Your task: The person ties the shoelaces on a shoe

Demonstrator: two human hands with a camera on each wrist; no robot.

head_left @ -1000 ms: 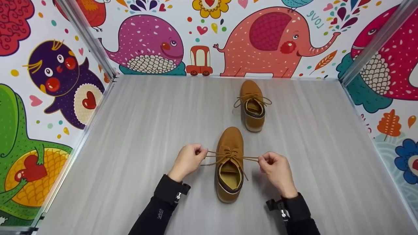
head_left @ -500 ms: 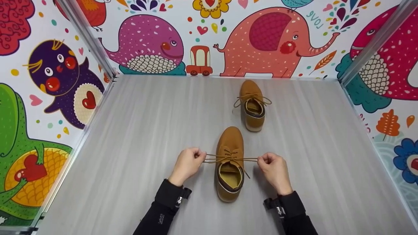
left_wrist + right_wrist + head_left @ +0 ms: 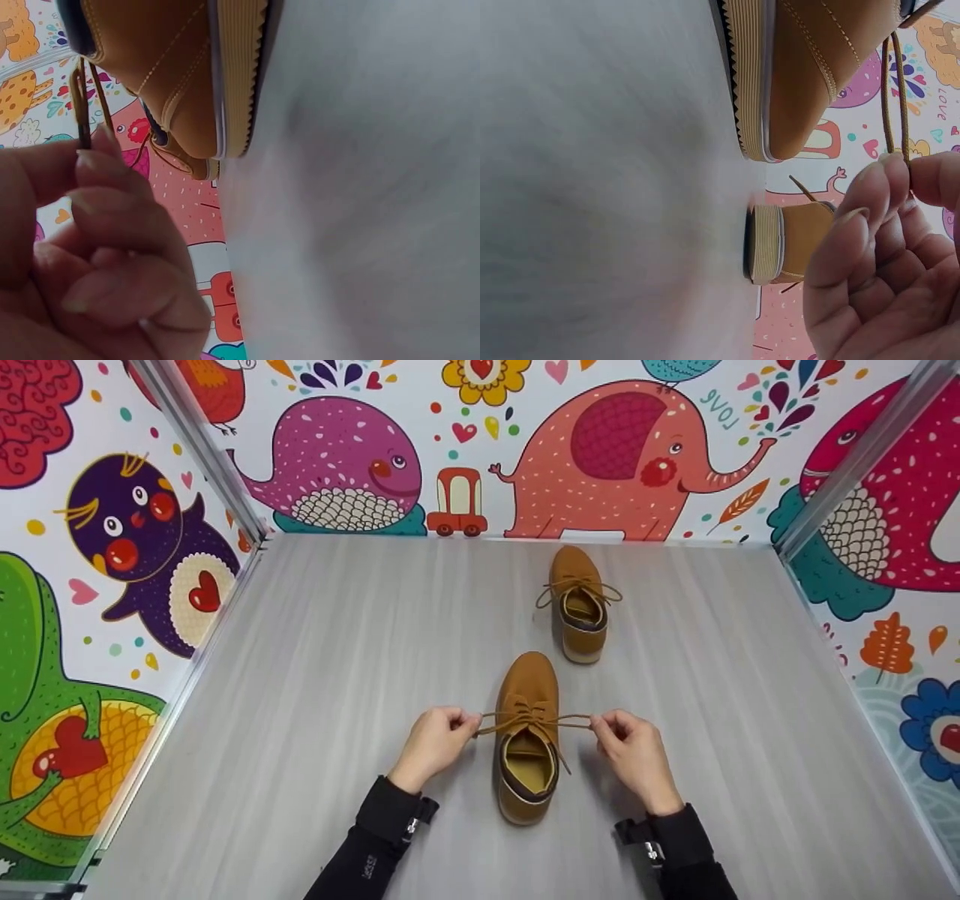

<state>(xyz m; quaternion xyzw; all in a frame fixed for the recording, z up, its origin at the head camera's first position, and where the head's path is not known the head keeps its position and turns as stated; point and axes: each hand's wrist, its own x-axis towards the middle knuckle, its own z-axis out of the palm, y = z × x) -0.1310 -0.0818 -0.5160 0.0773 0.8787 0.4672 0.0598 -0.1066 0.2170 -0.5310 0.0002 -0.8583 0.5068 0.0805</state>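
A tan lace-up shoe (image 3: pixel 529 682) stands on the floor between the two hands, its toe facing the back wall. Brown shoelaces (image 3: pixel 528 720) cross over its opening, and one loose end hangs along the right side. To the shoe's left, the left hand (image 3: pixel 437 741) pinches lace between thumb and finger; the left wrist view shows a lace loop (image 3: pixel 78 97) running up from that pinch. On the other side, the right hand (image 3: pixel 636 754) pinches a lace loop (image 3: pixel 897 90) between thumb and forefinger. Both stretches of lace look a little slack.
A second tan shoe (image 3: pixel 576 566), its laces tied in a bow, stands farther back near the rear wall. Grey wood-patterned floor (image 3: pixel 360 622) lies under everything. Printed cartoon panels (image 3: pixel 345 450) with metal corner posts (image 3: pixel 210 442) enclose the back and sides.
Over the last second, the left hand has moved slightly nearer the camera; in the last half second, it has edged toward the shoe. The laces have loosened from taut to slightly bowed. The right hand barely moved.
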